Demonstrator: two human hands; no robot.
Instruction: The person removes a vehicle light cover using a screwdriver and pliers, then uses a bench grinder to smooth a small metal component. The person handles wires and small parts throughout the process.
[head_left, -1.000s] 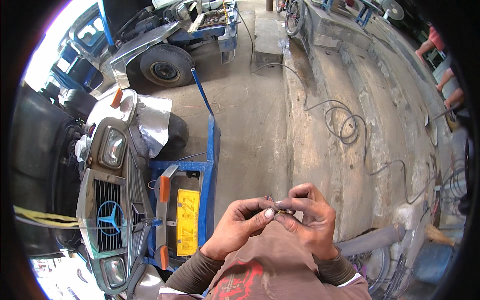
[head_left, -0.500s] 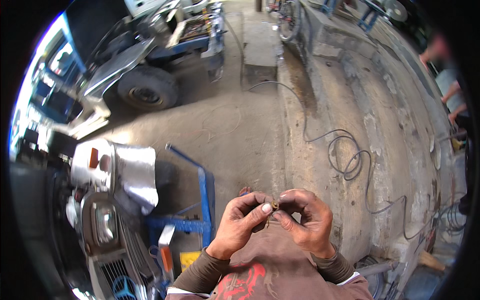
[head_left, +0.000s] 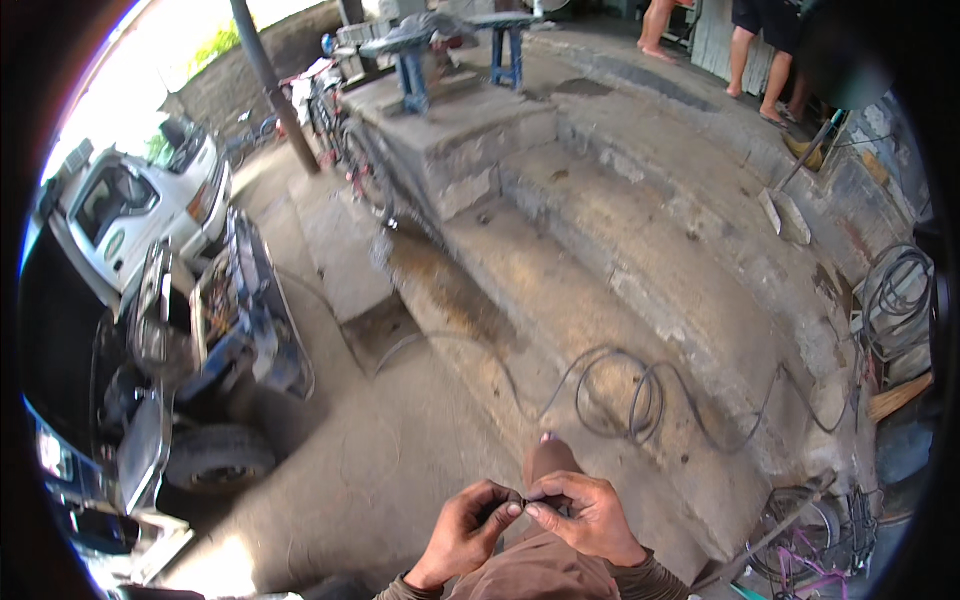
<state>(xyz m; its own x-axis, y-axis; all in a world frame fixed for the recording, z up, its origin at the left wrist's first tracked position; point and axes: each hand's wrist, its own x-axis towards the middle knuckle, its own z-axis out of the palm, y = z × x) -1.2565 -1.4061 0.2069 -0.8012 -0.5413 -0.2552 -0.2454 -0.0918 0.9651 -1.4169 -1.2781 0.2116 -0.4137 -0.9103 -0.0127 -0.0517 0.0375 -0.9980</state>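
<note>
Near the lower middle of the view, my left hand (head_left: 468,532) and my right hand (head_left: 590,518) meet fingertip to fingertip in front of my body. Both are closed in a pinch on one small dark piece (head_left: 524,503). Thumbs and forefingers cover most of it, so its exact kind cannot be made out; half a second ago it looked brownish and ring-like. Dark grime marks the fingers. Below the hands are my brown clothes, and my leg (head_left: 550,460) reaches forward onto the concrete.
A grey hose (head_left: 655,395) loops over the concrete steps (head_left: 640,240). To the left are a tyre (head_left: 218,460) and a white vehicle (head_left: 130,205). Ahead stands a bicycle (head_left: 365,175). People's legs (head_left: 755,60) and a long-handled dustpan (head_left: 785,215) are at the far right.
My view has swung right and up, bringing the steps, bicycle and people further into sight. One leg now shows forward. Both hands keep pinching the small piece.
</note>
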